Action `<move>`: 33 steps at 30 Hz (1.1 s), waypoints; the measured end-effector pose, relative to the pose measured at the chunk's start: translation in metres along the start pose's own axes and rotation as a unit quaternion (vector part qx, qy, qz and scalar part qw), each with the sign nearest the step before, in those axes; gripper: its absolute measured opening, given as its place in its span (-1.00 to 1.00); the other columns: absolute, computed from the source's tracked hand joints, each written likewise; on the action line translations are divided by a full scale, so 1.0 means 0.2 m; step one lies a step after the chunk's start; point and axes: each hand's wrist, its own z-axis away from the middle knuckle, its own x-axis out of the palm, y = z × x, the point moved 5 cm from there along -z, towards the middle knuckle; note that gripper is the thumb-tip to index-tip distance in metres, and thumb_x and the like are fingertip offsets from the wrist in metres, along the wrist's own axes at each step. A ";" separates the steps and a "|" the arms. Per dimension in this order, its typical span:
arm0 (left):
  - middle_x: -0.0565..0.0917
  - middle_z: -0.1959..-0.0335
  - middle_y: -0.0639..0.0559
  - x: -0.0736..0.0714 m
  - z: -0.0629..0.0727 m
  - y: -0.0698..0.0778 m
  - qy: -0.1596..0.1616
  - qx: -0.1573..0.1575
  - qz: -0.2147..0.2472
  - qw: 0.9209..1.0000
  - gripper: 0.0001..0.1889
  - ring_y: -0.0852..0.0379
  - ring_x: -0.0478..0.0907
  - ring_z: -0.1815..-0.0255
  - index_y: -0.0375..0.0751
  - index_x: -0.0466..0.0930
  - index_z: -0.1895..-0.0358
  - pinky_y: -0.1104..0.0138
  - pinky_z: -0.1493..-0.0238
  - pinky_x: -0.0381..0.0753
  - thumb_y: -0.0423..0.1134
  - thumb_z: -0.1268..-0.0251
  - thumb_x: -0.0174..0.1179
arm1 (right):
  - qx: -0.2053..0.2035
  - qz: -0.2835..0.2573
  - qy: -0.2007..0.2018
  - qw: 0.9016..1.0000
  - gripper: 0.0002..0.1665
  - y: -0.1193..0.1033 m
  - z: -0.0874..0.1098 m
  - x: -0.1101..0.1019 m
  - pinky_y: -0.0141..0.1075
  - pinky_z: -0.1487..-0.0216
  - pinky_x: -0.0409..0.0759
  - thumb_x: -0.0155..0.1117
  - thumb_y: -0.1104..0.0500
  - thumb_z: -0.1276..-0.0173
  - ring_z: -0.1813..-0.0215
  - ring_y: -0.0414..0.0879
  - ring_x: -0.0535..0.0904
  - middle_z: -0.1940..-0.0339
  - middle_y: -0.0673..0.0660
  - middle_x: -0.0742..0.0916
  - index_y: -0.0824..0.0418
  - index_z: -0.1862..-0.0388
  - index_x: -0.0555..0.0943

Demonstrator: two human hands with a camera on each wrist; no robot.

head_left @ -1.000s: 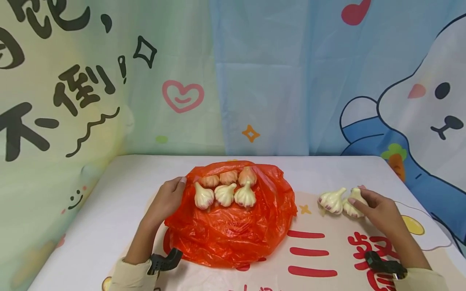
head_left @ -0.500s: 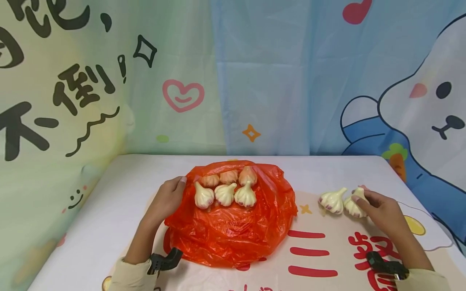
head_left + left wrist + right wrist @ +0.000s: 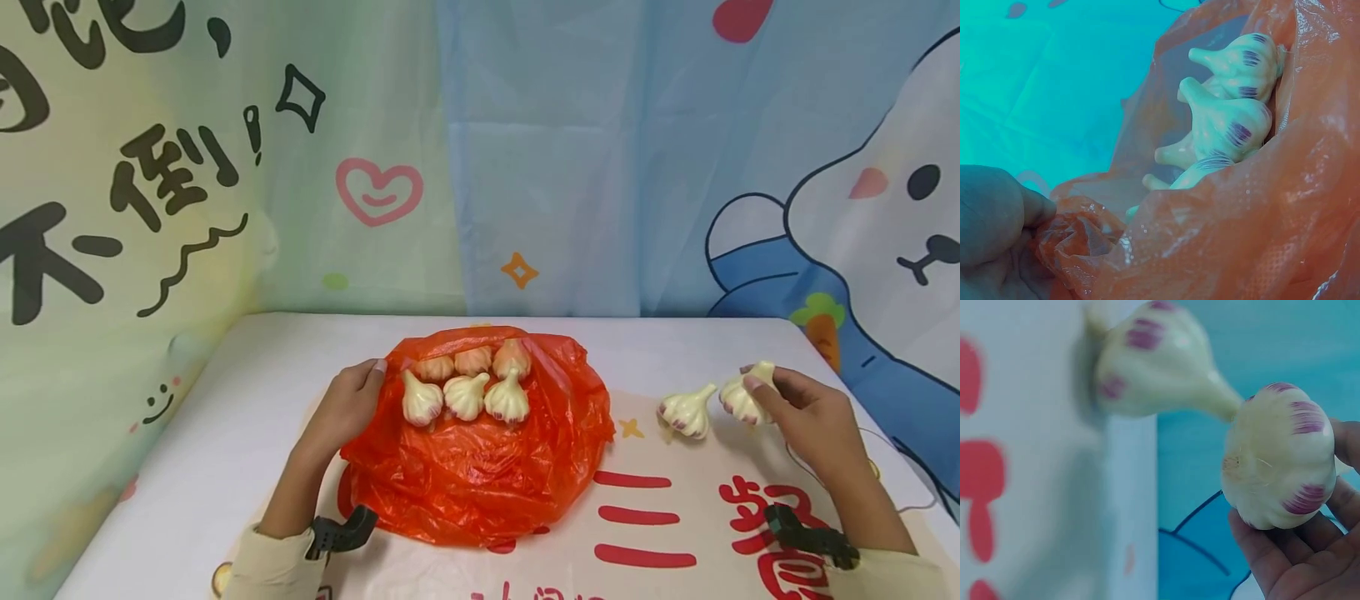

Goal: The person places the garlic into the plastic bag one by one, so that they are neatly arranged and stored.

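Note:
My left hand (image 3: 351, 407) pinches the left edge of a thin red plastic bag (image 3: 480, 492), and the left wrist view shows its film bunched at my thumb. Several garlic bulbs lie in the bag's mouth, a front row with a middle bulb (image 3: 465, 397) and a back row partly veiled by the red film. Over on the right, my right hand (image 3: 813, 417) grips a white garlic bulb (image 3: 1285, 456) with purple streaks, raised above the table. Another garlic bulb (image 3: 686, 412) rests on the table just left of it.
The white table (image 3: 300, 342) carries a beige printed mat (image 3: 637, 533) with red characters and lines. Behind it hangs a cartoon curtain (image 3: 547, 167). A dark thin cord (image 3: 918, 462) runs at the right edge.
My right hand has lifted its garlic bulb off the table, up and slightly right, apart from the neighbouring bulb. My left hand keeps its hold on the bag.

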 end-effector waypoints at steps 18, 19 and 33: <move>0.62 0.14 -0.23 0.00 0.00 0.00 0.001 -0.001 -0.007 1.000 -0.54 -0.08 0.55 0.23 -0.33 0.53 -0.11 0.16 0.16 0.64 -0.05 -0.61 -0.24 | -0.074 -0.050 0.007 0.996 -0.39 -0.30 0.03 0.02 -0.64 0.23 0.45 0.15 -0.14 -0.45 0.05 -0.41 0.46 -0.01 -0.08 0.68 0.27 -0.25 0.53; 0.62 0.15 -0.23 0.00 0.00 0.00 0.002 0.000 -0.007 1.000 -0.54 -0.07 0.55 0.24 -0.33 0.54 -0.11 0.17 0.16 0.64 -0.06 -0.61 -0.24 | -0.076 -0.049 0.003 0.996 -0.39 -0.32 0.03 0.04 -0.64 0.24 0.46 0.14 -0.14 -0.45 0.06 -0.41 0.47 -0.03 0.00 0.68 0.27 -0.25 0.53; 0.62 0.11 -0.24 0.00 -0.01 0.00 0.002 -0.001 -0.003 1.000 -0.53 -0.09 0.56 0.23 -0.33 0.53 -0.13 0.16 0.16 0.65 -0.04 -0.61 -0.24 | -0.114 -0.067 -0.087 0.987 -0.38 -0.55 0.02 0.26 -0.52 0.18 0.54 0.16 -0.15 -0.43 -0.13 0.24 0.55 -0.13 0.27 0.63 0.28 -0.25 0.53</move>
